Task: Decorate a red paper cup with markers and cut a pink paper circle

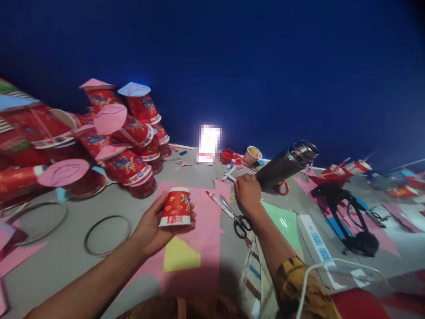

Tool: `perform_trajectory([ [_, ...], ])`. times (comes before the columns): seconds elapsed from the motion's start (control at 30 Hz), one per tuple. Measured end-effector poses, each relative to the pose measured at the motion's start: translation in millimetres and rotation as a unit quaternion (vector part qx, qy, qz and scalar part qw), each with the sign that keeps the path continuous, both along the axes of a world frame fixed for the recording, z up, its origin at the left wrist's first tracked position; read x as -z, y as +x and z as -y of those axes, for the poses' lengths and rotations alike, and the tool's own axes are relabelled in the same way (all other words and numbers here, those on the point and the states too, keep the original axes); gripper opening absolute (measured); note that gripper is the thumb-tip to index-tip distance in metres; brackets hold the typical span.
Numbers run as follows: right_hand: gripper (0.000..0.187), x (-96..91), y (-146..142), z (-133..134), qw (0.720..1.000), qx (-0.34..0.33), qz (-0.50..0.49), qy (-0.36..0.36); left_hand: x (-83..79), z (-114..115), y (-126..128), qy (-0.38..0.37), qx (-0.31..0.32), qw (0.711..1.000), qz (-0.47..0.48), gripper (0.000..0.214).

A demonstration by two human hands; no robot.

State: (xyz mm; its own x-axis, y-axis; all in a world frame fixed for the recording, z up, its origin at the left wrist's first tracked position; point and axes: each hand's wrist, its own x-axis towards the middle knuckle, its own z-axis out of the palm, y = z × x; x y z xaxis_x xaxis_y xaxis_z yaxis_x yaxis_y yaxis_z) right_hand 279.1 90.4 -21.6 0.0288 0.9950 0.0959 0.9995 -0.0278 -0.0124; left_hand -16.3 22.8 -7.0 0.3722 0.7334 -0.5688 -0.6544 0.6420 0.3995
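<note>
My left hand [156, 223] holds a red paper cup [177, 204] with yellow and blue patterns, turned rim down, its fingers curled round the side. Under the cup spread pink paper sheets [207, 248] and a yellow paper piece [182, 257]. My right hand [248, 192] reaches to the table's middle, back up and fingers bent, beside the dark thermos flask [285, 164]. A white marker [229, 177] reaches to its fingertips; what lies inside the fingers is hidden. Scissors with black handles [241, 225] and a red-and-white marker [219, 204] lie left of my right wrist.
Stacked red paper cups [128, 164] with paper cones and discs stand at the left. Metal rings [108, 235] lie before them. On the right are green paper [282, 221], a white power strip [318, 243] and a black strapped headset [358, 221]. A blue wall [212, 66] rises behind.
</note>
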Motion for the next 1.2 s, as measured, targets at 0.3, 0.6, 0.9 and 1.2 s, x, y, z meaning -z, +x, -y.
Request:
perform_trajectory([
  [0.3,0.039,-42.1,-36,55,0.876,-0.111,-0.469,0.019,0.6,0,2,0.019,-0.024,0.999,-0.035,0.045],
  [0.6,0.048,-62.3,-65,98,0.746,-0.184,-0.640,0.008,-3.2,4,6,0.024,-0.002,0.996,-0.083,0.048],
  [0.9,0.010,-53.2,-88,116,0.774,-0.251,-0.569,0.121,5.8,6,9,0.071,-0.016,0.995,-0.069,0.045],
  [1.2,0.011,-56.1,-95,111,0.789,-0.294,-0.513,0.168,12.8,9,12,0.154,-0.054,0.982,-0.092,0.042],
])
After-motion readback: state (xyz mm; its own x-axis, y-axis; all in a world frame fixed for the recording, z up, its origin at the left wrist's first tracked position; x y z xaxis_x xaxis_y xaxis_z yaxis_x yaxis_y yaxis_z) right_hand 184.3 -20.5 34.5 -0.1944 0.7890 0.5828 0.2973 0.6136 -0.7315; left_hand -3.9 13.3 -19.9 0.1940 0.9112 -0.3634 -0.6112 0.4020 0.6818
